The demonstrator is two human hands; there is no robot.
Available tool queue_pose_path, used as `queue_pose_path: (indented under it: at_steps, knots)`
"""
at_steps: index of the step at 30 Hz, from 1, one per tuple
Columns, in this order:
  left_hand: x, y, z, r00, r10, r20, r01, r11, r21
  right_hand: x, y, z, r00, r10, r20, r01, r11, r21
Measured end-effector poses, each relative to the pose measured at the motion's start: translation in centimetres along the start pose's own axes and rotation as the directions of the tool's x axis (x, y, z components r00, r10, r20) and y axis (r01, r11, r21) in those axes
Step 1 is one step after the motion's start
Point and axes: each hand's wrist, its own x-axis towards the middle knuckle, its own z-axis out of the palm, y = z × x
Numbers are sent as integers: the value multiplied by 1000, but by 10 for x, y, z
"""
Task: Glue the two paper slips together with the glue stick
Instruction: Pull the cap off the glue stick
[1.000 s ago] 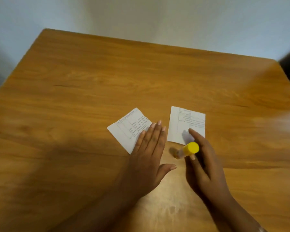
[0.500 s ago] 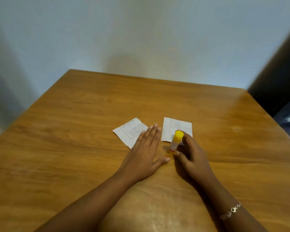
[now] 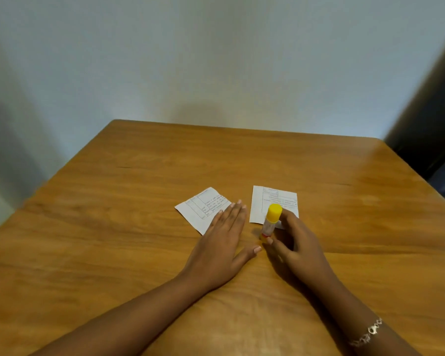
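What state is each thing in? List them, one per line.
Glue stick: upright, yellow cap on, gripped by the right hand.
Left slip: flat, print up, the left hand resting on it.
Right slip: flat, print up, apart from the other.
Left hand: flat, fingers straight.
Right hand: curled round the stick.

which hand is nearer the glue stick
Right. The right hand grips the glue stick; the left hand lies flat to the stick's left, fingertips on the left paper slip.

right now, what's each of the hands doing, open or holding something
Left hand: open, fingers flat on the left paper slip.
Right hand: holding the capped glue stick.
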Motion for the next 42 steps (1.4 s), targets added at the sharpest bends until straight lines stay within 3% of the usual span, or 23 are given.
queue_pose_path:
  at_steps: [5,18,28,32,37,42]
  knots:
    - [0,-1,1,1000,-17,7,17,1000,-7,-1,0,0,1000,23,-10,-23,999,31]
    - [-3,6,-5,1000,-18,-11,19,994,108,-4,-7,3,999,-21,-31,18,996,-83]
    - [-21,20,-8,953,70,-293,-43,994,97,-10,-18,3,999,14,-51,-15,1000,-21]
    - [-28,27,-10,930,-23,-366,-12,996,-93,-18,-34,10,994,6,-105,-3,1000,31]
    - [-32,32,-14,898,-150,-415,-1,939,-343,-29,-51,26,1000,-10,14,9,997,78]
    - [-40,33,-16,875,-135,-465,33,975,-221,-29,-58,29,998,30,62,-35,997,71]
